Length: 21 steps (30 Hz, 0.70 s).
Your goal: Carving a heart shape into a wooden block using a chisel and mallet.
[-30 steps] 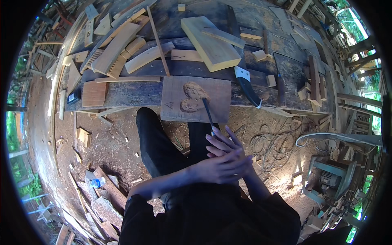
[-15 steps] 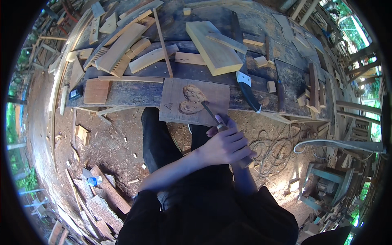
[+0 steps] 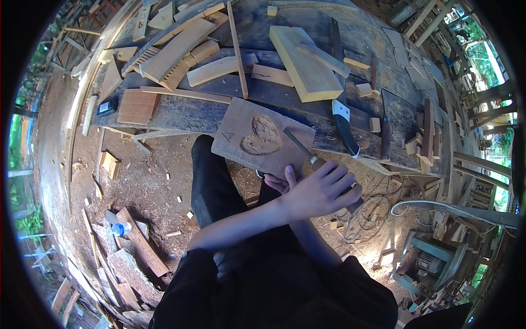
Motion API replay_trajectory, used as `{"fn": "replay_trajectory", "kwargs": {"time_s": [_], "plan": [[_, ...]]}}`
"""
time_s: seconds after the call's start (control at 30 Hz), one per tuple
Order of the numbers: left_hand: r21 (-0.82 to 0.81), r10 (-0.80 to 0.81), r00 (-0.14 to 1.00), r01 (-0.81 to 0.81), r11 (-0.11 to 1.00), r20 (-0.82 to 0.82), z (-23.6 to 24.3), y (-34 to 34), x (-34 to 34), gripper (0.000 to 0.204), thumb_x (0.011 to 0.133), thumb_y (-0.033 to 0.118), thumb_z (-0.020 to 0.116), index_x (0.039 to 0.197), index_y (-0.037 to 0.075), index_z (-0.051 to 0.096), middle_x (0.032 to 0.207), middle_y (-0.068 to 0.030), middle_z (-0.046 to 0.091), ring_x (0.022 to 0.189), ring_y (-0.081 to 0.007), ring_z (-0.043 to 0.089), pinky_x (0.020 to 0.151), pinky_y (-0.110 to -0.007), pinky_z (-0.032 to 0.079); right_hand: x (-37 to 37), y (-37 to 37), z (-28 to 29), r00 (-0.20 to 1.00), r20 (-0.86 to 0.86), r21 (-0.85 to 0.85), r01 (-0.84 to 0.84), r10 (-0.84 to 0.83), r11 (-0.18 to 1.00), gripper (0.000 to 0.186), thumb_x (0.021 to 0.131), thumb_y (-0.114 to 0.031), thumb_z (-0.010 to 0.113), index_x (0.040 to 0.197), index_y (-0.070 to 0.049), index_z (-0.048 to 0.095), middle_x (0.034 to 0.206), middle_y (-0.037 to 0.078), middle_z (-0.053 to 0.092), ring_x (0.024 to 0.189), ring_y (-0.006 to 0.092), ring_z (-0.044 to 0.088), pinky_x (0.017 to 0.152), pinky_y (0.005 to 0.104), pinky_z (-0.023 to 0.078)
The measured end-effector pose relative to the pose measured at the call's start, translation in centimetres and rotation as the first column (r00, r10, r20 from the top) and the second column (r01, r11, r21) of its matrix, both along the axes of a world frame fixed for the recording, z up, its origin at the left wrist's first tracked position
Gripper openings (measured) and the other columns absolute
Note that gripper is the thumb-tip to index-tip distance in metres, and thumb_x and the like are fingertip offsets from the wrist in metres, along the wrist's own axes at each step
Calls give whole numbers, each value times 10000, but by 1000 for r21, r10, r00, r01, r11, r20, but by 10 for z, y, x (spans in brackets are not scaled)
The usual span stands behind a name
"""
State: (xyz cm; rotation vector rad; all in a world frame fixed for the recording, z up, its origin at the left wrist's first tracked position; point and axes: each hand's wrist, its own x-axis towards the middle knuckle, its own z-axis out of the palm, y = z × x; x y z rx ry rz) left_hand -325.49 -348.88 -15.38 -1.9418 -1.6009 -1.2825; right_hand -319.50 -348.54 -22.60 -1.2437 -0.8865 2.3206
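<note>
A flat wooden board (image 3: 227, 141) lies tilted over the bench's front edge, overhanging my lap. A rough heart-shaped hollow (image 3: 262, 137) is carved into it. My left hand (image 3: 320, 192) reaches across to the right, its fingers around the wooden handle of a chisel (image 3: 298, 143). The blade lies over the board, its tip just right of the hollow; whether it touches the wood I cannot tell. Below the left wrist, my right hand (image 3: 282, 181) grips the board's near edge, with its thumb against the wood. The left forearm hides the rest of that hand.
On the bench (image 3: 181, 118) rest a thick pale wood block (image 3: 307, 71), a saw with a dark handle (image 3: 345, 129), a slim tool (image 3: 386, 134) and several offcuts. A small dark device (image 3: 107, 107) sits at left. Below are a plastic bottle (image 3: 121, 228), cables (image 3: 367, 219) and a machine (image 3: 430, 263).
The board has turned clockwise. My right hand has left the chisel for the board's near edge. The left hand has shifted right with the chisel, drawing its tip out of the hollow.
</note>
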Motion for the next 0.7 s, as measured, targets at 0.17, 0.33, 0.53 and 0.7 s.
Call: {"fn": "replay_trajectory", "kwargs": {"time_s": [0.17,0.33,0.53,0.7], "plan": [[64,90,995,-93,994,46,13,14,-7,363,773,146,654,1113,44,581,895,-49,537,840,-217,606,757,-375,500,14,21,-48,993,-99,176,-42,60,983,427,1045,-252,617,1349,8,468,946,218,746,841,316,765,808,412,650],[191,129,985,-149,970,116,5,34,-20,345,773,169,721,1069,61,579,816,-14,524,716,-170,588,609,-313,482,21,35,-61,979,-199,135,-13,40,991,379,1055,-268,599,1325,-16,514,955,210,747,836,317,757,824,436,634],[237,207,969,-234,943,133,7,53,-35,343,804,276,823,955,96,573,748,6,511,628,-162,581,539,-302,456,16,27,-48,965,-252,32,83,-72,996,332,1065,-293,573,1294,-53,577,955,195,748,823,313,742,857,464,603],[279,295,873,-417,865,389,22,74,-45,314,769,211,781,974,86,580,807,-53,581,660,-232,613,561,-351,470,17,33,-55,985,-172,175,55,-24,983,312,1062,-254,579,1295,-47,563,988,118,715,888,293,742,865,428,604]]}}
